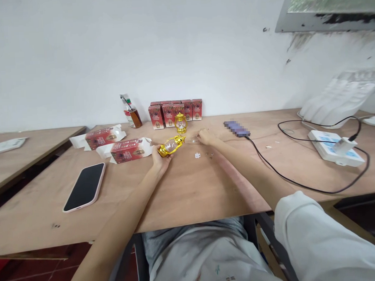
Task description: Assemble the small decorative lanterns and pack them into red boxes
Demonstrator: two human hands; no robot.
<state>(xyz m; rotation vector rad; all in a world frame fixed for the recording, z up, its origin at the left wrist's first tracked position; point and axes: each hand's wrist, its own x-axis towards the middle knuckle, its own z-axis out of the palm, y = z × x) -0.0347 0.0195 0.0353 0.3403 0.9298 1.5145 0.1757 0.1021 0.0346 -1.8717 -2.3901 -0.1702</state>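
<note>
My left hand (161,160) is closed round the base of a small gold lantern (171,146) with a clear body, tipped on its side with its top toward the right. My right hand (206,136) rests low over the table with its fingers drawn together. By its fingertips is a small clear piece (195,139); whether they grip it is too small to tell. A second gold lantern (181,123) stands upright behind. Between my forearms lie a small white piece (197,155) and some tiny metallic bits (210,155).
Red printed boxes (168,115) stand by the wall beside a bottle (133,116). Two opened boxes (128,150) and a phone (85,187) lie left. At right are a pixelated device (236,129), its black cable (269,170), a power strip (333,146) and white stacked trays (331,101).
</note>
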